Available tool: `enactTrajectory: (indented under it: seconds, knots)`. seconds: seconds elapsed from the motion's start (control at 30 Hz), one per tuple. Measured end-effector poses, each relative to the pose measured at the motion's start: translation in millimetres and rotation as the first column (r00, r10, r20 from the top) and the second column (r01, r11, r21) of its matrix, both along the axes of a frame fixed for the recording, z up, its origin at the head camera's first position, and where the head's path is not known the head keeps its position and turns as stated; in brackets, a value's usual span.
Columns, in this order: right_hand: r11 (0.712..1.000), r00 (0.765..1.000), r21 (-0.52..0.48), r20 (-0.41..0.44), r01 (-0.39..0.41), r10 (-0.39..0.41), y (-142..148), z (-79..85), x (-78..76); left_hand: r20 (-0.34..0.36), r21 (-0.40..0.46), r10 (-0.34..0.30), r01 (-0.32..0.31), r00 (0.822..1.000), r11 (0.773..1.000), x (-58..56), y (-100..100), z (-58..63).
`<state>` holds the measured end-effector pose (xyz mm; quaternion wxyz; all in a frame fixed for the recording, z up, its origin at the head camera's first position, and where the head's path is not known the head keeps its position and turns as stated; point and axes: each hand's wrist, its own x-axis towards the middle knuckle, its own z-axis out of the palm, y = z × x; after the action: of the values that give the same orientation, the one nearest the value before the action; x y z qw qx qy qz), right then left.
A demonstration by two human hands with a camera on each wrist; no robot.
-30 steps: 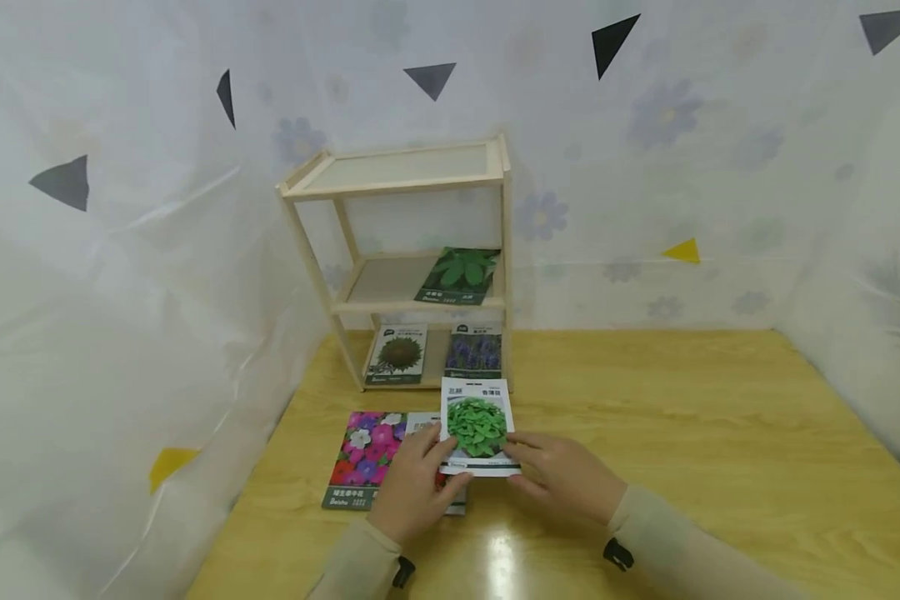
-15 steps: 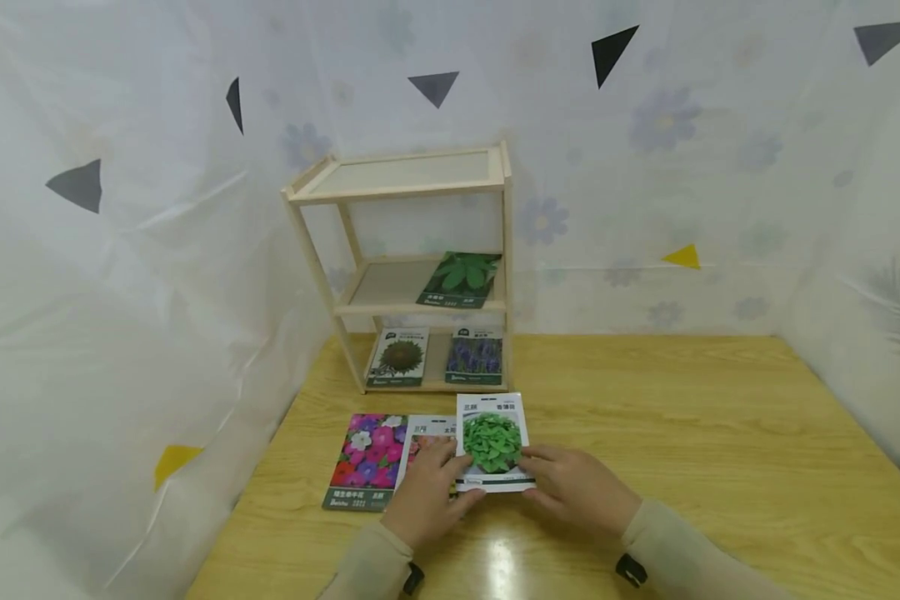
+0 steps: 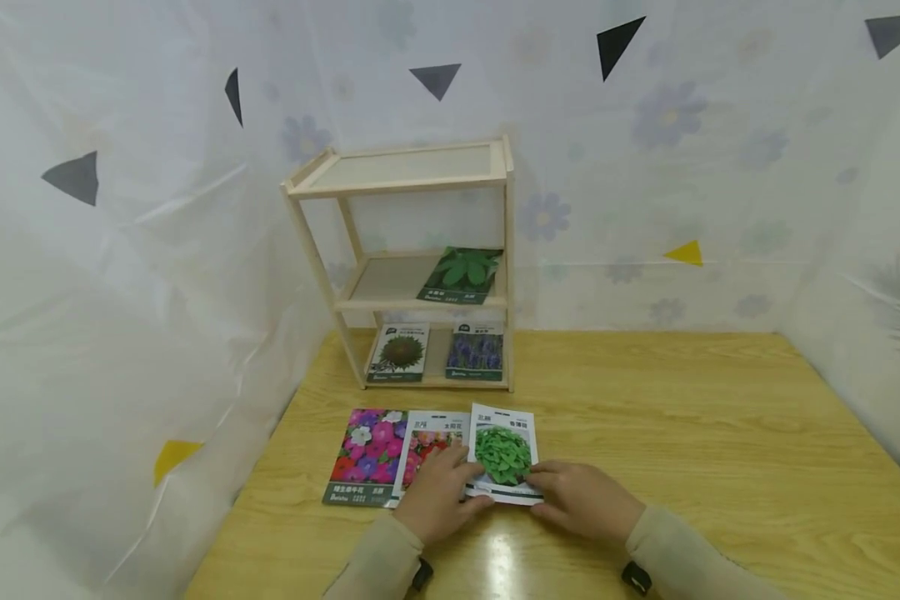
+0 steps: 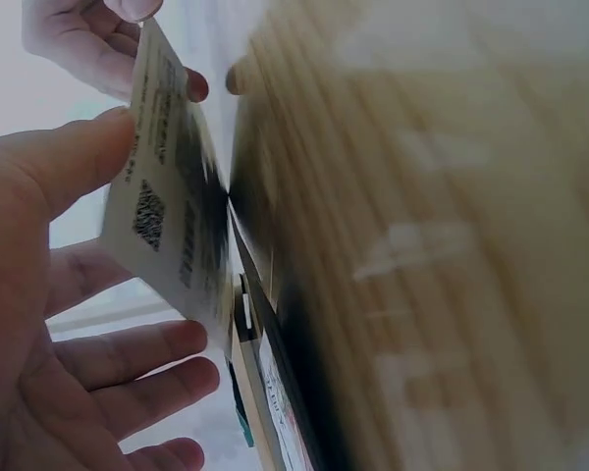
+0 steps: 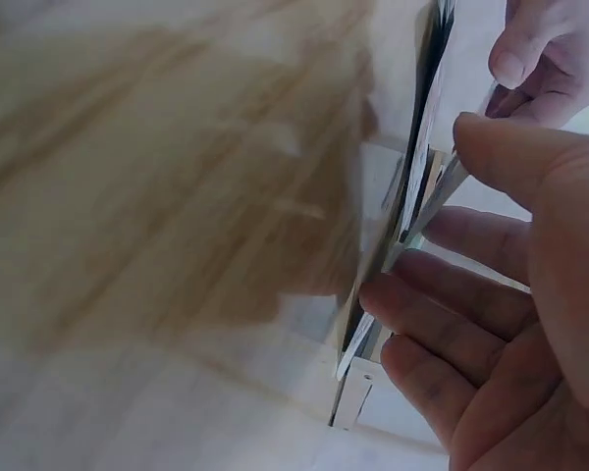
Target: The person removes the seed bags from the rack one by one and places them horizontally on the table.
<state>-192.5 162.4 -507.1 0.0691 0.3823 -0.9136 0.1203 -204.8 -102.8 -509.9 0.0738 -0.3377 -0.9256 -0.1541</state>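
Observation:
A white seed packet with a picture of green leaves [image 3: 503, 454] is held near its lower corners by both hands. My left hand [image 3: 437, 498] pinches its left side between thumb and fingers, and my right hand [image 3: 587, 502] pinches its right side. In the left wrist view the packet's printed back [image 4: 167, 186] shows, its near edge raised off the table. The right wrist view has the packet edge-on [image 5: 440, 199]. Left of it lie a white packet of red and orange flowers [image 3: 438, 425], partly hidden by my left hand, and a petunia packet [image 3: 371, 454].
Behind the packets stands a wooden three-tier shelf [image 3: 420, 307]. A green leaf packet [image 3: 461, 273] leans on its middle tier. Sunflower [image 3: 400, 353] and lavender [image 3: 475, 353] packets stand on the bottom tier. The wooden table [image 3: 682, 417] extends right; plastic sheeting [image 3: 120, 333] hangs around it.
Both hands have moved the leafy packet rightward and toward me, down from over the flower packet to beside it. More of the white flower packet shows now.

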Motion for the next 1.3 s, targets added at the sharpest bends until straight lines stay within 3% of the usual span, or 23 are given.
enactTrajectory:
  seconds: [0.3,0.57,0.83,1.3]
  knots:
    - [0.999,0.995,0.034,0.099,0.017,-0.020,0.0,-2.0,0.6,0.030,-0.096,0.027,-0.024,0.999,0.995,1.7,3.9,-1.0]
    - [1.000,0.998,0.030,0.061,0.001,-0.003,0.1,-8.1,-0.3,0.062,-0.095,0.035,-0.029,0.997,0.995,4.0,5.6,0.8]
    - [1.000,1.000,0.001,0.012,-0.012,0.012,0.4,-10.6,0.6,0.058,-0.152,0.022,-0.013,0.998,0.988,5.2,3.8,0.5]
    - [1.000,0.999,0.011,0.034,-0.017,0.016,0.4,-11.5,0.5,0.062,-0.204,0.000,0.013,0.998,0.979,3.5,4.8,-2.0]
